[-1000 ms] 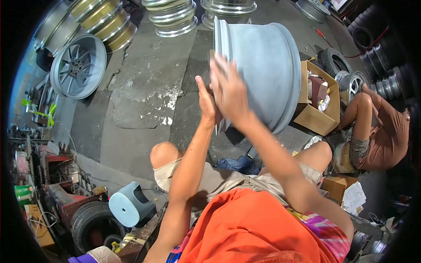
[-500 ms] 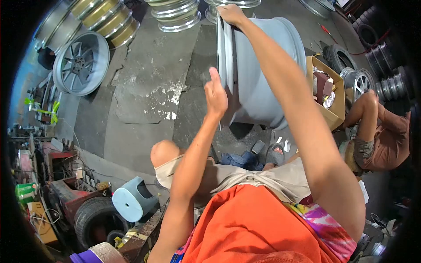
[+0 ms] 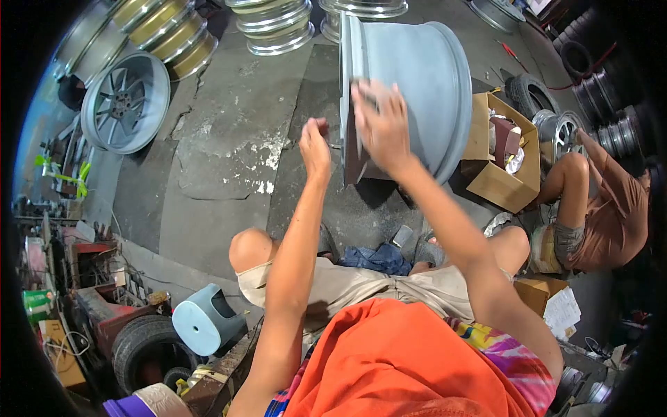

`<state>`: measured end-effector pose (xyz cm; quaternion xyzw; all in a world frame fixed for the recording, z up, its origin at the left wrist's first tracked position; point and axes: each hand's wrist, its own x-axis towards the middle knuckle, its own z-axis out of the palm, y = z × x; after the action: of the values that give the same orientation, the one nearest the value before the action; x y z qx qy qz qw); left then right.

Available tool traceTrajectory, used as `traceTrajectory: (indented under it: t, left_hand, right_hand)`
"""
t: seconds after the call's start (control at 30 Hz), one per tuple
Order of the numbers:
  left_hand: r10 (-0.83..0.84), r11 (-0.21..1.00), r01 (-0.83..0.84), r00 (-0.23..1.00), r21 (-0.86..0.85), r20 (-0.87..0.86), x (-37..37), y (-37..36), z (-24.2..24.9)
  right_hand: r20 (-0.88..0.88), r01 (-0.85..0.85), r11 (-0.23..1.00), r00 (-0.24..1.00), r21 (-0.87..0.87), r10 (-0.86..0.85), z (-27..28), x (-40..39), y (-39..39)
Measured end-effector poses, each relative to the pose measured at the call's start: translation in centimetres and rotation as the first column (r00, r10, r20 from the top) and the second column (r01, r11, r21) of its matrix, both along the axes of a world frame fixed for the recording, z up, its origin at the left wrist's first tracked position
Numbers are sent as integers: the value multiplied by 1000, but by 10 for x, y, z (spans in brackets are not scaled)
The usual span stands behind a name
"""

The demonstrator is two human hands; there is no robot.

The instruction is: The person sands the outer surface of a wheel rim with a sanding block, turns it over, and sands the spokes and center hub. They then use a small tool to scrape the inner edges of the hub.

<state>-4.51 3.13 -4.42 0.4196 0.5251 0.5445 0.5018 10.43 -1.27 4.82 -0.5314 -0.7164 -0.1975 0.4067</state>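
A large grey wheel rim point(image 3: 417, 90) stands on edge in front of me, its lip facing left. My right hand point(image 3: 383, 128) is over the lip with its fingers stretched and apart, slightly blurred by motion. Under and beside these fingers runs a dark brown strip point(image 3: 352, 142) along the edge. My left hand point(image 3: 315, 154) is just left of the lip, its fingers curled in; a dark reddish patch shows at the fingertips, and I cannot tell what they hold. Crumpled blue cloth point(image 3: 379, 258) lies on the floor between my feet.
A cardboard box point(image 3: 504, 184) with brown and white items is right of the rim. Another person point(image 3: 604, 215) crouches beyond it near a smaller wheel. More rims point(image 3: 126, 103) stand at the left and back. A light blue stool point(image 3: 198, 323) and tyre point(image 3: 149, 354) are at lower left.
My right hand has come down from the rim's top to the near part of its lip. The left hand has moved slightly left and down, its raised finger now curled in.
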Motion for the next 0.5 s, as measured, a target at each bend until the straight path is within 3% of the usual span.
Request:
traceTrajectory:
  t: [0.03,0.13,0.2,0.23,0.27,0.3,0.33,0.37,0.43,0.5]
  left_hand:
    - [2,1000,-2,1000,7,-3,-1,-7,-10]
    - [-171,982,141,948,-126,-270,-3,-25,-58]
    - [-237,966,196,929,-167,-284,-2,-26,-108]
    - [-238,966,198,928,-164,-285,-2,-29,-106]
    - [-373,910,289,884,-298,-281,-1,-34,-99]
    - [-500,826,368,828,-427,-255,1,-40,-90]
    - [-528,809,370,799,-457,-288,2,-44,-75]
    - [-526,810,371,802,-455,-282,5,-53,-70]
    - [-305,946,266,923,-183,-233,13,-71,-69]
    - [-237,971,219,936,-96,-261,15,-75,-81]
  right_hand:
    - [-95,-36,999,995,-13,34,16,6,35]
    - [-325,-142,989,938,-36,123,42,26,128]
    - [-348,-140,990,929,-8,129,41,17,125]
    - [-363,-138,990,922,12,133,37,13,120]
    - [-345,-133,989,927,65,148,22,4,98]
    - [-258,-108,990,958,86,127,5,-4,66]
    - [-170,-86,990,980,108,104,-15,-11,31]
    - [-103,-107,994,989,11,107,-42,-13,-4]
    - [17,-164,978,986,-131,167,-83,-11,-48]
    - [63,-158,983,984,-97,165,-66,-4,-35]
